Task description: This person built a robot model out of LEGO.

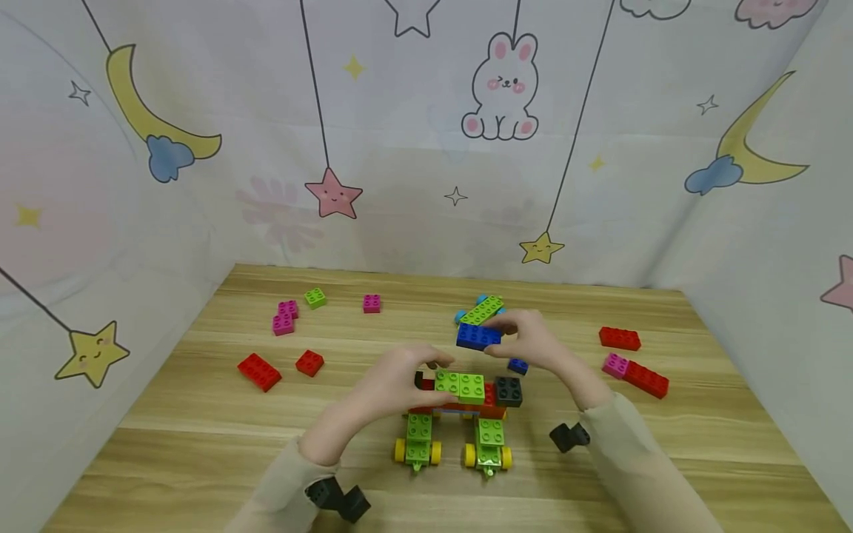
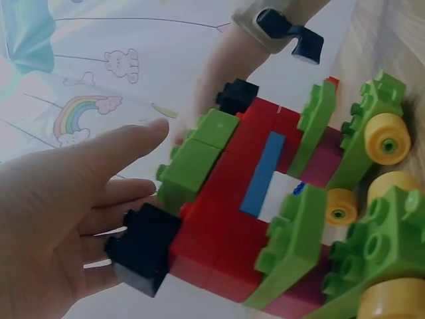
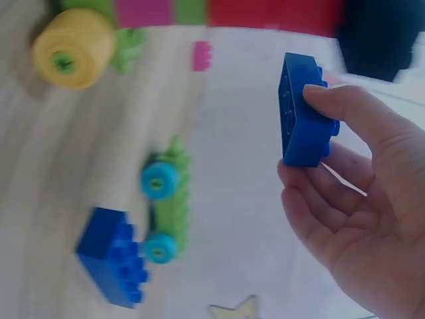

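My right hand (image 1: pixel 529 339) pinches a blue brick (image 1: pixel 478 336) between thumb and fingers, above the table; its studs and hollow underside show in the right wrist view. At the left end of a built toy my left hand (image 1: pixel 400 377) reaches around with thumb and fingers spread. The toy has a red brick body (image 2: pixel 219 219), two light green bricks (image 1: pixel 460 386) on top, and a black brick (image 1: pixel 509 391) at the right end. Another black brick (image 2: pixel 146 247) sits at its left end, beside the left fingers. Below are green wheeled bases (image 1: pixel 418 440) with yellow wheels.
Behind the toy stand a green wheeled base (image 1: pixel 483 310) with light blue wheels and a second blue brick (image 1: pixel 517 366). Red bricks (image 1: pixel 259 371) and pink bricks (image 1: pixel 283 323) lie to the left. More red bricks (image 1: pixel 620 338) lie right. Printed cloth walls (image 1: pixel 413 237) border the table.
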The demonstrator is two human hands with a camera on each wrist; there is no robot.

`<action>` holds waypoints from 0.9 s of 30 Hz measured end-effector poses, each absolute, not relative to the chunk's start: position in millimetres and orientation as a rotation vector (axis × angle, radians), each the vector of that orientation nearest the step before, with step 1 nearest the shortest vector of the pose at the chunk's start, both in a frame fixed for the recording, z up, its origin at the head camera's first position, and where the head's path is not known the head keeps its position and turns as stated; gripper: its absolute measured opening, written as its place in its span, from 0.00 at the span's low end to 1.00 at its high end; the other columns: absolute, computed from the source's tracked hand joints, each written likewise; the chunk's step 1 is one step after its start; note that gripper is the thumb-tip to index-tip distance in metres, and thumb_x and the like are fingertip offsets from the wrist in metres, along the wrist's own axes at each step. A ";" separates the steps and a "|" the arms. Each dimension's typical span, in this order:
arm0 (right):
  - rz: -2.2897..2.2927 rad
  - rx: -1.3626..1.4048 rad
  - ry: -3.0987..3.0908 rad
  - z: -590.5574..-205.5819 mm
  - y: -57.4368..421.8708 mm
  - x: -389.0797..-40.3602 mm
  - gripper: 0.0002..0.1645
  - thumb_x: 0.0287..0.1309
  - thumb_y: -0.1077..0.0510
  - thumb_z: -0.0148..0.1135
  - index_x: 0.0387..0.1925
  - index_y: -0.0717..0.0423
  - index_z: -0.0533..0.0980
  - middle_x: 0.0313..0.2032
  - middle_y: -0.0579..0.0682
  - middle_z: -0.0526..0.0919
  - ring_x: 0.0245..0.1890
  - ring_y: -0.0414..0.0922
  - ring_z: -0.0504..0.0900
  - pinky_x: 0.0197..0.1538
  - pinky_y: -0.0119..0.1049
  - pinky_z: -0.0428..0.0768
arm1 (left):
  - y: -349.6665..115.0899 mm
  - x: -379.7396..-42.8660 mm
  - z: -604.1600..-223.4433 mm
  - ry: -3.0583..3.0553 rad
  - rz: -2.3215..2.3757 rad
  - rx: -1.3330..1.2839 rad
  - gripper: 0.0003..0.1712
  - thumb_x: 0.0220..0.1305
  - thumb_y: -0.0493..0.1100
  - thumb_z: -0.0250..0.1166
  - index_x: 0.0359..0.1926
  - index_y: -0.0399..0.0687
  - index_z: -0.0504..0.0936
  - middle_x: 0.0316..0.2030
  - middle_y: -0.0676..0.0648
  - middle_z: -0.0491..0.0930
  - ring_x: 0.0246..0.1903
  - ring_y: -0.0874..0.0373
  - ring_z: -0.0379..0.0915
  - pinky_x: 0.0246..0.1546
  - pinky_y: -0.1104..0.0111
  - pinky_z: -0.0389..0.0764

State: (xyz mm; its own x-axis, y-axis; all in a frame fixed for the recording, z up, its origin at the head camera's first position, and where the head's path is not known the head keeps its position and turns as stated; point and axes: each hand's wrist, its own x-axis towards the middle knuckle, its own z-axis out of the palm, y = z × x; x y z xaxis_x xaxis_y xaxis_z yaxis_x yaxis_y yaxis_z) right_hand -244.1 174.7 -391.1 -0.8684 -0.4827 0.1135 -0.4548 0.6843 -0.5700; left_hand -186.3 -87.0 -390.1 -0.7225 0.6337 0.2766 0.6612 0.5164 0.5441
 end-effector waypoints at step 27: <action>-0.995 -1.047 2.715 -361.5 156.3 -189.4 0.21 0.54 0.55 0.71 0.50 0.58 0.82 0.45 0.50 0.86 0.41 0.42 0.82 0.43 0.40 0.82 | -97.5 -181.1 -370.3 -2.686 -1.055 -1.121 0.26 0.61 0.50 0.69 0.58 0.43 0.80 0.52 0.46 0.83 0.52 0.54 0.79 0.53 0.59 0.80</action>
State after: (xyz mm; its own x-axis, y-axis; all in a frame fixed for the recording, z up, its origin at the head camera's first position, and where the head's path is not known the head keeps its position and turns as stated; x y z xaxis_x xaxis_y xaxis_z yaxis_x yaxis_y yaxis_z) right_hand -189.4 156.3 -361.5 -0.7662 -0.6219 0.1618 -0.5791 0.5592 -0.5932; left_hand -181.1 -97.5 -370.3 -0.7367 0.6125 0.2864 0.6436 0.5055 0.5746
